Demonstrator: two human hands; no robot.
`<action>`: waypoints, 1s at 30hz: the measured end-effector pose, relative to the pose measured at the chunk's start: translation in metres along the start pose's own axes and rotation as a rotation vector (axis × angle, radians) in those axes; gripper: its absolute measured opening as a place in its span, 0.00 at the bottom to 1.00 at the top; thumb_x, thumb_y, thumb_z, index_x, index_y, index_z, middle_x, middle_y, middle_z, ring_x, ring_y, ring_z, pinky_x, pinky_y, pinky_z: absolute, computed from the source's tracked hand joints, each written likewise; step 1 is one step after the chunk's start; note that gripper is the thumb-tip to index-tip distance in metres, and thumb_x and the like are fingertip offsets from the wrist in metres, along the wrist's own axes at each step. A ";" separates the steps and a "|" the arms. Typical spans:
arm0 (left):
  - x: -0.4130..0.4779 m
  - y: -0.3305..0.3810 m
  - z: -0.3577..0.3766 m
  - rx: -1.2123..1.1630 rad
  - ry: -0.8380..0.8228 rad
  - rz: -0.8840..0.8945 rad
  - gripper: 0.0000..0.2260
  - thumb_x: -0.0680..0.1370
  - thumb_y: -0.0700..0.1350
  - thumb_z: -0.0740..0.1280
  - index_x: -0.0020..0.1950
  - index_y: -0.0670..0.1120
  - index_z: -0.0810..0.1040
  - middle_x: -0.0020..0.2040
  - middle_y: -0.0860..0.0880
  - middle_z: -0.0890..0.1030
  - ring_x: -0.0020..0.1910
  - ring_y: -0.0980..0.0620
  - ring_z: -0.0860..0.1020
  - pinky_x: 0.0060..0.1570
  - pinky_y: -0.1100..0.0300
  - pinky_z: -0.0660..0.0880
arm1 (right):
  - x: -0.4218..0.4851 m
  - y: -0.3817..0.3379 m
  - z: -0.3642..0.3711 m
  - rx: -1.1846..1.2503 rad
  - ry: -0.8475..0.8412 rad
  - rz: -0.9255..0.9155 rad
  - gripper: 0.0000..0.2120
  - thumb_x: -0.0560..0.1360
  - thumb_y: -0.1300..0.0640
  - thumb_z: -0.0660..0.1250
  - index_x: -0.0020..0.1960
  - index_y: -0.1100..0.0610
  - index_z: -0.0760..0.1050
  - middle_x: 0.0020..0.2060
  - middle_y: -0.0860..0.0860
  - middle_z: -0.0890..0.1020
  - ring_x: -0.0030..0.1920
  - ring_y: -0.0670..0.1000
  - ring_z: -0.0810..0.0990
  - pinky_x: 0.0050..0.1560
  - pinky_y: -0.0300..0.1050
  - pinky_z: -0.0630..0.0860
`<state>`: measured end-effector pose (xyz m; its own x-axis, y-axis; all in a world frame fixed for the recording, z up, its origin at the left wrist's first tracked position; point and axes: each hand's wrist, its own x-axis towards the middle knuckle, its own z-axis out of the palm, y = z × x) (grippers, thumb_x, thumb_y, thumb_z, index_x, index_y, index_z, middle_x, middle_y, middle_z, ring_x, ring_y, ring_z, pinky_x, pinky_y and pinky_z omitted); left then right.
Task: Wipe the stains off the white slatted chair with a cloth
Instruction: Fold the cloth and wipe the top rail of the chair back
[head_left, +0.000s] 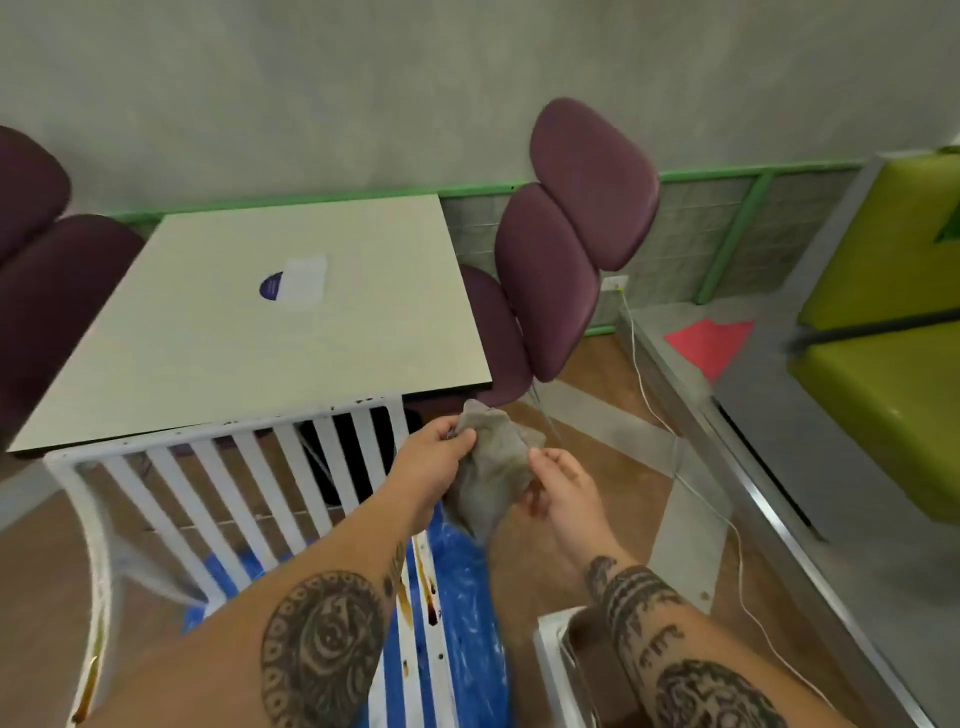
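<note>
Both hands hold a crumpled grey cloth (491, 462) in the air beside the white slatted chair (249, 467), just past its right edge. The left hand (436, 457) has its grip pinching the cloth's upper left fold; the right hand (563, 486) pinches its right side. Brown stains (418, 587) streak the chair's painted slats. Blue plastic sheeting (467, 597) lies beneath. A purple round sticker (271, 286), its writing unreadable, sits on the pale surface (260, 332).

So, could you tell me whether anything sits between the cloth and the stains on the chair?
Nothing visible does. Both hands hold the cloth in the air above the chair, and the brown stains lie exposed on the slats just below.
</note>
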<state>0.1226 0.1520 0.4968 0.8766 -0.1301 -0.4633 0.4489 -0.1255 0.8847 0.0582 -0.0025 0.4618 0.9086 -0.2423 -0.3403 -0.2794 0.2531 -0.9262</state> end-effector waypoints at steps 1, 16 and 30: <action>-0.009 0.015 -0.012 0.021 0.003 0.038 0.07 0.84 0.44 0.64 0.56 0.51 0.82 0.52 0.48 0.85 0.50 0.51 0.82 0.46 0.58 0.79 | -0.002 -0.012 0.014 -0.052 0.014 -0.043 0.07 0.78 0.51 0.68 0.50 0.55 0.77 0.43 0.53 0.83 0.39 0.48 0.81 0.43 0.44 0.79; -0.136 0.103 -0.199 0.285 0.050 0.446 0.05 0.78 0.50 0.73 0.49 0.50 0.83 0.45 0.50 0.86 0.46 0.51 0.84 0.43 0.61 0.77 | -0.103 -0.116 0.186 -0.447 0.005 -0.517 0.06 0.75 0.50 0.71 0.42 0.51 0.82 0.36 0.46 0.84 0.40 0.47 0.83 0.42 0.51 0.82; -0.161 0.140 -0.240 0.198 0.403 0.626 0.11 0.81 0.50 0.69 0.50 0.43 0.85 0.56 0.59 0.84 0.53 0.66 0.79 0.50 0.72 0.72 | -0.100 -0.177 0.236 -0.546 -0.104 -0.714 0.05 0.76 0.50 0.70 0.46 0.49 0.84 0.52 0.42 0.83 0.56 0.45 0.80 0.58 0.41 0.74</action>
<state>0.0856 0.3913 0.7083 0.9694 0.1292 0.2088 -0.1576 -0.3251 0.9325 0.0900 0.1979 0.6979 0.9384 -0.0784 0.3364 0.2771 -0.4109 -0.8686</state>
